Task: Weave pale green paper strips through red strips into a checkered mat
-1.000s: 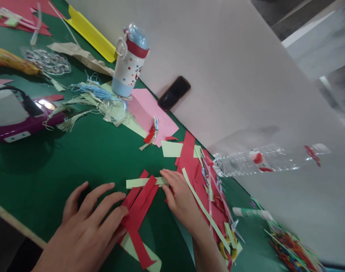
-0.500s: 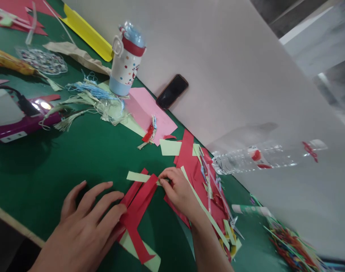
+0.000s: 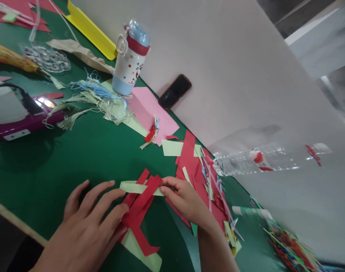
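My right hand (image 3: pixel 185 198) pinches the right end of a pale green paper strip (image 3: pixel 129 187). That strip runs crosswise through several red paper strips (image 3: pixel 145 198), under at least one of them. At their lower left, my left hand (image 3: pixel 93 223) grips the red strips between thumb and index finger, while its other fingers are spread above the table. One red strip bends down to the lower right, over another pale green paper piece (image 3: pixel 149 258).
Red paper (image 3: pixel 187 151) with scissors (image 3: pixel 236 228) and scraps lies right of my hands. Behind stand a water cup (image 3: pixel 129 62) and a phone (image 3: pixel 175 91). A plastic bottle (image 3: pixel 263 158) lies right. At left are a purple glue gun (image 3: pixel 27 121) and tassels (image 3: pixel 104 102).
The pale green strip has moved lower across the red strips, and more of it shows. My right hand has shifted slightly down and right with its end. My left hand stays on the red strips.
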The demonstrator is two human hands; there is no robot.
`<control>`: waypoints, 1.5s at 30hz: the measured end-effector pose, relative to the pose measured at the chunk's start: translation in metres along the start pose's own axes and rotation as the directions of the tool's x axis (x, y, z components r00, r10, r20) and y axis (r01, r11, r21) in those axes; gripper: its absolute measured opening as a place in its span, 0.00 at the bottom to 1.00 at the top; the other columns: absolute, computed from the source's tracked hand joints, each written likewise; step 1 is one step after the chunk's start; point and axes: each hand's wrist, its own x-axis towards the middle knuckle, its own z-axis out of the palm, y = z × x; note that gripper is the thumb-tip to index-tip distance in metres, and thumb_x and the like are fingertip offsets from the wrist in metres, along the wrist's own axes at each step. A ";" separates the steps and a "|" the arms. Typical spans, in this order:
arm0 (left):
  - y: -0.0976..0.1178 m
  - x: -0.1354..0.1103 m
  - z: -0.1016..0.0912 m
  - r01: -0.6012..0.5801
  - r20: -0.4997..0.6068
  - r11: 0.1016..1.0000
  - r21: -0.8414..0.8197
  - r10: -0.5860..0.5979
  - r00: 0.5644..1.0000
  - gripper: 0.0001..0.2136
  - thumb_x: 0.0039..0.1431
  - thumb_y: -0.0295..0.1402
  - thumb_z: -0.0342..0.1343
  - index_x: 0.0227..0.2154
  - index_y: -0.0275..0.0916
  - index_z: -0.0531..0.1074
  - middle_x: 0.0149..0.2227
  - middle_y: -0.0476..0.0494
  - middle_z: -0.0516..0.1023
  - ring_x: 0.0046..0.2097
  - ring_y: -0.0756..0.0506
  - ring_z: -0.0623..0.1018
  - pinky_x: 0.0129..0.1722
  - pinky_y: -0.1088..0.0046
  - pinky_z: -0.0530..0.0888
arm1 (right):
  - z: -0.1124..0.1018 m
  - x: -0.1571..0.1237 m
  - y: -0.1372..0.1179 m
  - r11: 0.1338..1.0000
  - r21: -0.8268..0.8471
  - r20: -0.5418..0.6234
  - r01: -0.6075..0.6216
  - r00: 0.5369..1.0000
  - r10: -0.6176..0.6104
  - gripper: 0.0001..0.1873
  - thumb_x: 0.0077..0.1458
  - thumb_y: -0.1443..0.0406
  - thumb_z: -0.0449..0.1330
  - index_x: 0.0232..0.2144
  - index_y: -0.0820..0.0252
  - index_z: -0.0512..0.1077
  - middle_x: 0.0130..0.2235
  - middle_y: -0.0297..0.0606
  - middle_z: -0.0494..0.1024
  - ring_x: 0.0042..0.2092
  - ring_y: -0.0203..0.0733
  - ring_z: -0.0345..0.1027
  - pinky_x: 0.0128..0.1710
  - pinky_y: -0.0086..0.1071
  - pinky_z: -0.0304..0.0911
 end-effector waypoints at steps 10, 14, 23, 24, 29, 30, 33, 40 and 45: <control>0.001 -0.001 0.001 0.013 0.002 1.000 0.001 -0.013 1.000 0.10 0.66 0.40 0.48 0.38 0.47 0.75 0.49 0.44 0.77 0.58 0.35 0.69 0.63 0.43 0.54 | 0.017 -0.008 0.026 0.909 -0.389 -0.439 0.148 0.838 -0.324 0.17 0.66 0.65 0.50 0.55 0.57 0.69 0.54 0.45 0.74 0.58 0.47 0.65 0.60 0.46 0.60; 0.000 -0.002 0.001 0.014 -0.003 1.000 0.006 -0.014 1.000 0.11 0.67 0.41 0.47 0.39 0.48 0.75 0.50 0.46 0.77 0.59 0.36 0.69 0.63 0.44 0.53 | 0.018 -0.005 0.041 0.879 -0.453 -0.376 0.146 0.863 -0.337 0.18 0.65 0.69 0.50 0.54 0.58 0.70 0.52 0.45 0.76 0.56 0.48 0.67 0.58 0.48 0.63; 0.001 -0.002 0.000 0.031 -0.009 1.000 -0.002 -0.031 0.999 0.12 0.67 0.42 0.46 0.38 0.48 0.75 0.51 0.46 0.78 0.59 0.36 0.69 0.64 0.44 0.54 | 0.030 -0.012 0.041 0.892 -0.435 -0.320 0.123 0.905 -0.281 0.13 0.62 0.68 0.57 0.49 0.60 0.74 0.43 0.45 0.77 0.46 0.49 0.70 0.47 0.45 0.69; 0.002 -0.001 0.000 0.030 -0.007 1.000 0.000 -0.030 1.000 0.12 0.67 0.41 0.46 0.38 0.47 0.74 0.51 0.46 0.77 0.59 0.36 0.69 0.64 0.44 0.54 | 0.030 -0.012 0.040 0.893 -0.431 -0.315 0.130 0.906 -0.284 0.12 0.62 0.68 0.58 0.48 0.60 0.75 0.42 0.44 0.77 0.45 0.48 0.70 0.46 0.44 0.69; -0.001 -0.002 0.000 0.006 0.014 1.000 0.024 -0.006 1.000 0.10 0.65 0.41 0.48 0.40 0.48 0.74 0.54 0.45 0.75 0.61 0.35 0.67 0.64 0.44 0.53 | 0.032 -0.018 0.041 0.885 -0.437 -0.323 0.164 0.889 -0.324 0.10 0.63 0.69 0.56 0.43 0.57 0.77 0.41 0.43 0.77 0.44 0.47 0.70 0.44 0.41 0.70; -0.001 -0.002 0.000 0.005 0.017 1.000 0.025 -0.006 1.000 0.10 0.65 0.41 0.49 0.40 0.48 0.74 0.54 0.44 0.75 0.61 0.34 0.67 0.64 0.44 0.53 | 0.032 -0.021 0.042 0.882 -0.440 -0.326 0.167 0.886 -0.330 0.10 0.63 0.68 0.56 0.44 0.57 0.77 0.40 0.43 0.77 0.43 0.47 0.71 0.43 0.40 0.70; -0.001 -0.002 0.000 0.027 0.009 1.000 0.006 -0.027 1.000 0.11 0.66 0.41 0.48 0.39 0.47 0.75 0.54 0.43 0.75 0.61 0.34 0.67 0.63 0.43 0.54 | 0.032 -0.031 0.045 0.875 -0.454 -0.331 0.169 0.879 -0.342 0.11 0.64 0.69 0.55 0.44 0.58 0.76 0.41 0.43 0.76 0.43 0.47 0.71 0.42 0.40 0.70; 0.002 -0.002 -0.001 0.045 0.004 0.999 -0.005 -0.045 0.999 0.11 0.66 0.43 0.48 0.38 0.47 0.75 0.53 0.43 0.75 0.60 0.34 0.67 0.63 0.43 0.54 | 0.034 -0.044 0.054 0.867 -0.460 -0.308 0.191 0.881 -0.358 0.17 0.63 0.69 0.56 0.54 0.57 0.71 0.47 0.45 0.77 0.49 0.48 0.71 0.48 0.42 0.71; -0.002 -0.003 -0.001 -0.018 0.054 0.999 0.051 0.016 0.998 0.08 0.64 0.39 0.51 0.41 0.47 0.73 0.54 0.43 0.73 0.62 0.34 0.65 0.63 0.43 0.54 | 0.036 -0.036 0.053 0.888 -0.433 -0.351 0.156 0.878 -0.325 0.20 0.64 0.66 0.56 0.58 0.54 0.67 0.54 0.46 0.73 0.55 0.49 0.68 0.54 0.46 0.68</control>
